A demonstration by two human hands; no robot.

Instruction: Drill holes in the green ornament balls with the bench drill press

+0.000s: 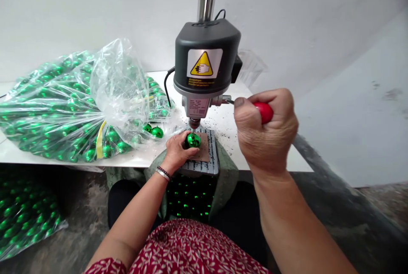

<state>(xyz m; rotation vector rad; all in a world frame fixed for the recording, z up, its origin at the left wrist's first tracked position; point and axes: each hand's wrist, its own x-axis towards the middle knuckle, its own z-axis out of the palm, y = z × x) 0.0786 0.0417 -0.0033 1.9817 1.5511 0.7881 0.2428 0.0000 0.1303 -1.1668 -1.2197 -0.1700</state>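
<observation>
Between the thumb and fingers of my left hand (179, 149) is a shiny green bauble (193, 140), held on a small brown board (204, 148) at the base of a drill press (207, 52). The drill chuck (194, 124) sits right above the bauble, its thin bit reaching down to the ball's top; whether it has gone in I cannot tell. My right hand (266, 131) is raised to the right of the machine, its fingers wrapped round the red knob (265, 112) of the feed lever.
A big clear bag of green baubles (57, 108) fills the table's left side, with a few loose baubles (157, 132) beside it. More baubles (191, 195) lie in a dark container below the base. Another bag (25, 218) stands on the floor. Shavings dot the white table (228, 125).
</observation>
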